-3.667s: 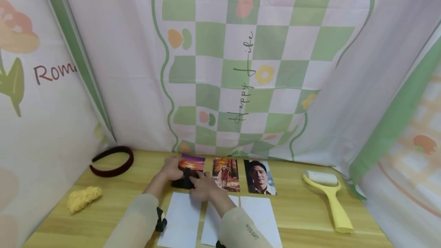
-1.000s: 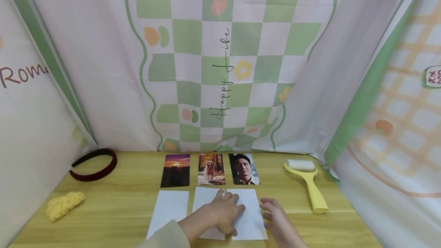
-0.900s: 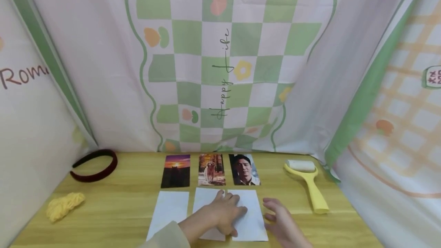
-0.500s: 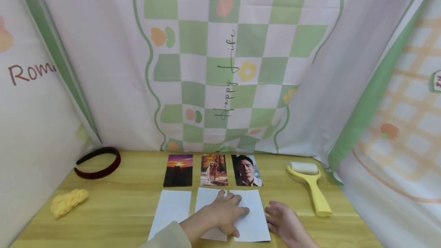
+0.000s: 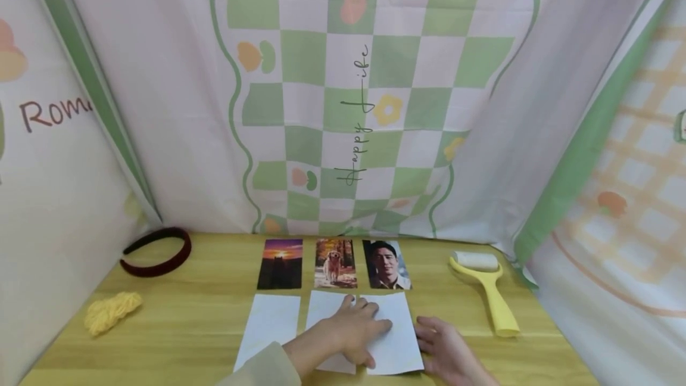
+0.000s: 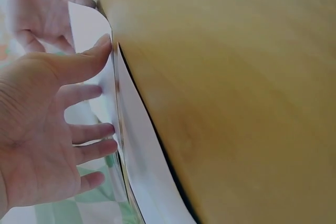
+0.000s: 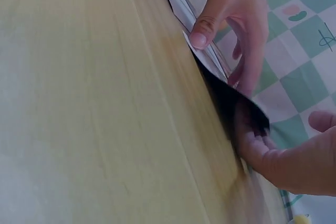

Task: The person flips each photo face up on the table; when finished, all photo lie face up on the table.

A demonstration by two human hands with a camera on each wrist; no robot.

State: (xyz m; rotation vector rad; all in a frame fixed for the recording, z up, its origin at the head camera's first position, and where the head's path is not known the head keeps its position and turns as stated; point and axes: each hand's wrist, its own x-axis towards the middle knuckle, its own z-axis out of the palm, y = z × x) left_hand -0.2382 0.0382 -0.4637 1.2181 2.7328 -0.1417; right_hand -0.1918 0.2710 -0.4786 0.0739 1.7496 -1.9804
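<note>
Three white-faced cards lie in a near row on the table. My left hand (image 5: 356, 331), fingers spread, presses on the right card (image 5: 393, 347) and overlaps the middle card (image 5: 321, 308) in the head view. Its thumb (image 6: 94, 56) rests at the right card's near edge. My right hand (image 5: 447, 350) is at that card's right edge, fingertips tucked beneath it, thumb held apart. The edge bends upward, and its dark underside (image 7: 226, 95) shows in the right wrist view. The left card (image 5: 270, 320) lies untouched.
Behind the cards lie a sunset photo (image 5: 280, 264), a dog photo (image 5: 335, 264) and a portrait photo (image 5: 387, 264). A yellow-handled lint roller (image 5: 493, 296) is at right; a dark red headband (image 5: 161, 267) and a yellow yarn bundle (image 5: 112, 313) are at left. Patterned curtains surround the table.
Both hands have come from the sunset photo to the white cards. Within the last second my right hand has closed in on the right card's edge, which now bends up.
</note>
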